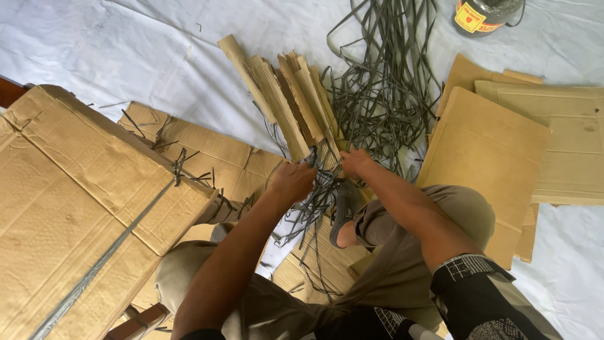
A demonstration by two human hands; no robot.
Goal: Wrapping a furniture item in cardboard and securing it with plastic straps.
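Left hand [292, 181] and right hand [355, 161] both closed around near end of bundle of brown corrugated cardboard strips [286, 101], gripping dark grey plastic straps [384, 82] there. Bundle lies on white sheet [126, 50].

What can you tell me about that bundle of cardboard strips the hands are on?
The bundle is several long, narrow strips of brown corrugated cardboard, folded or rolled, with ribbed faces showing. They fan out away from the person over the white sheet, gathered at the near end. There the left hand and right hand grip them amid dark straps that tangle around that end. Whether the straps are already tied round it cannot be seen.
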